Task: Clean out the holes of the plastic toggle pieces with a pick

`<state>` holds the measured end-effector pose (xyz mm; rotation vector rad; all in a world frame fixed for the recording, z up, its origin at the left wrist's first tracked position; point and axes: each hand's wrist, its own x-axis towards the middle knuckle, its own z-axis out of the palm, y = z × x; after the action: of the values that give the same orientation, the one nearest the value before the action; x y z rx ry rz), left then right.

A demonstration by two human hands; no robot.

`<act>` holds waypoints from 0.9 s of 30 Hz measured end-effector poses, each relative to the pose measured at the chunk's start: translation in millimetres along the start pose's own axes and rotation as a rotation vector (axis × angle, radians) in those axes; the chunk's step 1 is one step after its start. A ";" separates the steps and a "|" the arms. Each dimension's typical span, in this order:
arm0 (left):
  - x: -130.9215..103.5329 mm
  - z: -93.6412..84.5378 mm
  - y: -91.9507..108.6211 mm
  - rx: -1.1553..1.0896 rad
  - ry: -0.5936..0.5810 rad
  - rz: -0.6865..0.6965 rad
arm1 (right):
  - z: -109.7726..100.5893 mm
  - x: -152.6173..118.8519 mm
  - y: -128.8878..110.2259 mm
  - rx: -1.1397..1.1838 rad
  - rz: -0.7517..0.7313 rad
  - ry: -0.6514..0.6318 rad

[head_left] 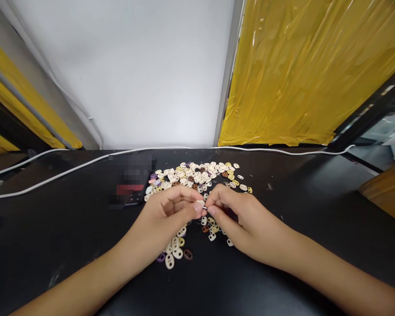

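Presently: 1 cream piece (200, 202), sm., pale, mostly covered, ctr. of frame. L. hand (175, 210) pinching it; r. hand (238, 211) pinching thin, shiny, metallic-looking bit (204, 207) right by it. Also loose pieces (202, 176), qty. many: flat, rounded, typ. two-holed; mostly cream, some yellow, brown, purple; heaped ctr., few lower ctr., on blk. worktop (213, 285).

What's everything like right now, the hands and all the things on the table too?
Left hand: pinching a cream piece.
Right hand: pinching a thin shiny bit against it.
Little pieces: scattered, overlapping in places.
White cable: lying loose, slightly wavy.
Dark table: scuffed in spots.
Yellow sheet: wrinkled, glossy.
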<state>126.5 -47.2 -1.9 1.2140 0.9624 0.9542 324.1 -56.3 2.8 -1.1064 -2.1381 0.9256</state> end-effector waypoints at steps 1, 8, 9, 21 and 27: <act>-0.4 -0.1 0.3 -0.011 -0.008 -0.003 | 0.3 -0.1 -0.1 0.002 -0.001 -0.003; -2.8 -4.3 3.7 -0.077 0.044 0.002 | -1.9 0.4 0.5 0.012 -0.020 0.064; -2.9 -4.2 3.8 -0.073 0.050 0.009 | -2.4 0.4 0.8 0.012 -0.018 0.064; -6.2 4.0 3.1 0.089 0.134 0.133 | -4.7 -0.2 -2.9 -0.048 0.020 0.033; -8.7 2.0 2.9 0.135 0.024 0.129 | -6.3 -1.1 -0.5 -0.138 -0.036 -0.038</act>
<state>125.4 -55.7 1.8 1.3944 0.9893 1.0206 329.0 -55.4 6.8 -1.1200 -2.2743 0.7985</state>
